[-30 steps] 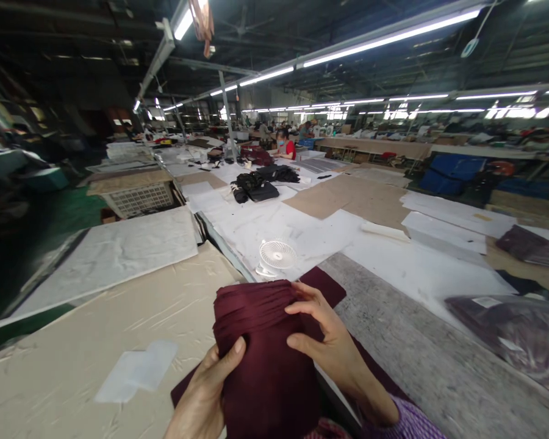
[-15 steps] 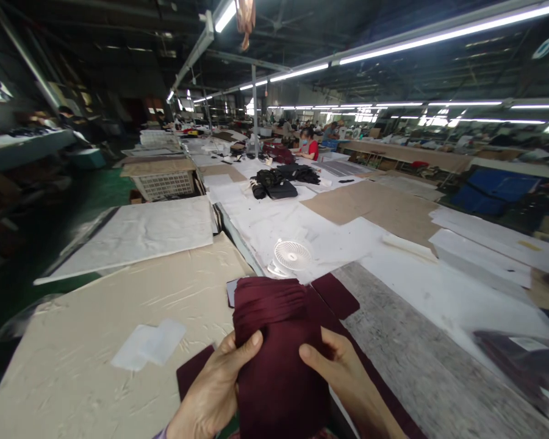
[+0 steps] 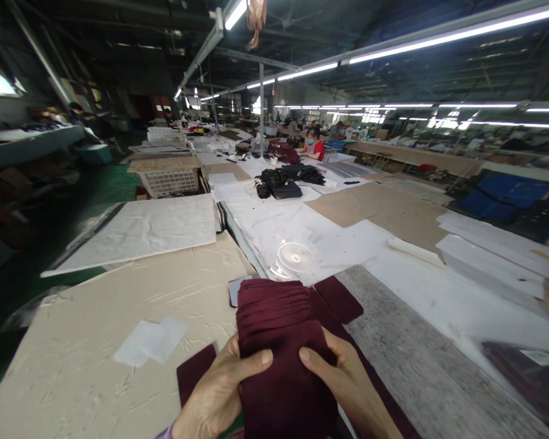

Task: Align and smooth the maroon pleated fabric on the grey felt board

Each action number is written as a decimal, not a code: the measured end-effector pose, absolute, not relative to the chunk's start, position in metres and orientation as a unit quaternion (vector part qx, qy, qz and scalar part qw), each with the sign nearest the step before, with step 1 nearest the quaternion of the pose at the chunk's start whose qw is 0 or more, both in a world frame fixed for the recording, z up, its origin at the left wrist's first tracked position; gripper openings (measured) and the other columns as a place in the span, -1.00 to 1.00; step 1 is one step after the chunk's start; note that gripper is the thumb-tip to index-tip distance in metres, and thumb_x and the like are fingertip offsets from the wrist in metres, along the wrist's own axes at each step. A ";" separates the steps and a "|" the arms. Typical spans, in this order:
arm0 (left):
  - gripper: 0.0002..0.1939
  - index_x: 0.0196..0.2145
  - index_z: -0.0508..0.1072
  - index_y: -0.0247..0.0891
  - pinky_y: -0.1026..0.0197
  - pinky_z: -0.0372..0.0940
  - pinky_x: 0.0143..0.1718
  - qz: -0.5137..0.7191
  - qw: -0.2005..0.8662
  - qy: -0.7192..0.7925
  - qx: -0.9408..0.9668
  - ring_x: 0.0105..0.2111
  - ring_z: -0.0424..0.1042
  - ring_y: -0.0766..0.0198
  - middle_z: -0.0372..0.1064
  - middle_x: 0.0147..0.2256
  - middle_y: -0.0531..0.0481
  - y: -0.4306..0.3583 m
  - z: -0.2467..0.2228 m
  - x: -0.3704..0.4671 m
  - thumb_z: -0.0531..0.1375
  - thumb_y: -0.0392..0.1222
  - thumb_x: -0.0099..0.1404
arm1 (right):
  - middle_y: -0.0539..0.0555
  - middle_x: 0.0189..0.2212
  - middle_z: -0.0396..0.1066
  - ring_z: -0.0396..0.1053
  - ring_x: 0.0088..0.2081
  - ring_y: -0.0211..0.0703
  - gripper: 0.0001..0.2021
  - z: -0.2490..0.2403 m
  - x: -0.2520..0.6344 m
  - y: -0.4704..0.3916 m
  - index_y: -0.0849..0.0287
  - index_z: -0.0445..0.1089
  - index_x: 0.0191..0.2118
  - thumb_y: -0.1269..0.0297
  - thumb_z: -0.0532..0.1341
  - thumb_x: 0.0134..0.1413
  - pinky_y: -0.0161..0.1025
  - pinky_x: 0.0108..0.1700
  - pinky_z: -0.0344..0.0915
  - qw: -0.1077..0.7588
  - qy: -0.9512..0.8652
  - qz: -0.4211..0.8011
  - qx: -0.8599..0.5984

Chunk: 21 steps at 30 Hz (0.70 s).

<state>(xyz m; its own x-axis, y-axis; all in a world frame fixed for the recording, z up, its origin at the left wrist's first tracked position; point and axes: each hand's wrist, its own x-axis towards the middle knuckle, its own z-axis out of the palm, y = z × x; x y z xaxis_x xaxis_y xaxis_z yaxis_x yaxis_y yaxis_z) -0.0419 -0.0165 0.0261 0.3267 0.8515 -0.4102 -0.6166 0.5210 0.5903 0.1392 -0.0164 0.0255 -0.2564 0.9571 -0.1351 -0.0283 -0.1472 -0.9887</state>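
Note:
Between my two hands is a stack of maroon fabric pieces (image 3: 283, 366), its far edge fanned into several layers. My left hand (image 3: 226, 381) grips the stack's left side, thumb lying on top and fingers underneath. On the right side my right hand (image 3: 343, 372) holds it the same way, thumb on top. Beneath and beyond the stack, a maroon fabric piece (image 3: 338, 299) lies on the table. Another maroon piece (image 3: 194, 369) shows left of my left hand. The undersides of the stack and my curled fingers are hidden.
A small white fan (image 3: 295, 256) stands just beyond the stack. Two white sheets (image 3: 150, 341) lie on the beige cloth (image 3: 86, 360) at left. Farther off are dark garments (image 3: 283, 182), a plastic crate (image 3: 171, 182) and a person in red (image 3: 315, 147). A bagged maroon bundle (image 3: 526, 378) lies right.
The layers at the stack's far edge are spread out more distinctly. My left thumb has slid slightly inward across the top. The view has shifted a little.

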 end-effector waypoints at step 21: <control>-0.73 -0.25 0.57 -0.30 0.18 0.39 -0.22 0.448 0.792 0.374 0.179 -0.29 0.53 0.10 0.56 -0.29 -0.18 -0.004 0.019 -0.056 0.37 -0.33 0.01 | -0.05 -0.42 0.30 0.26 -0.36 -0.25 -0.82 0.010 0.139 0.003 0.13 0.33 -0.32 0.17 0.28 0.03 -0.28 -0.23 0.25 0.457 -0.461 0.631 -0.424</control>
<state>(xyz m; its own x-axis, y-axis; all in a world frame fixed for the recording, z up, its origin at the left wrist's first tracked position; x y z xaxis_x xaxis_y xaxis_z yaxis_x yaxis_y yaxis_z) -0.0556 -0.0039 0.0192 0.3196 0.8432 -0.4322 -0.5764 0.5350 0.6177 0.1393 0.0025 0.0099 -0.2226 0.9684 -0.1126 -0.1864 -0.1556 -0.9701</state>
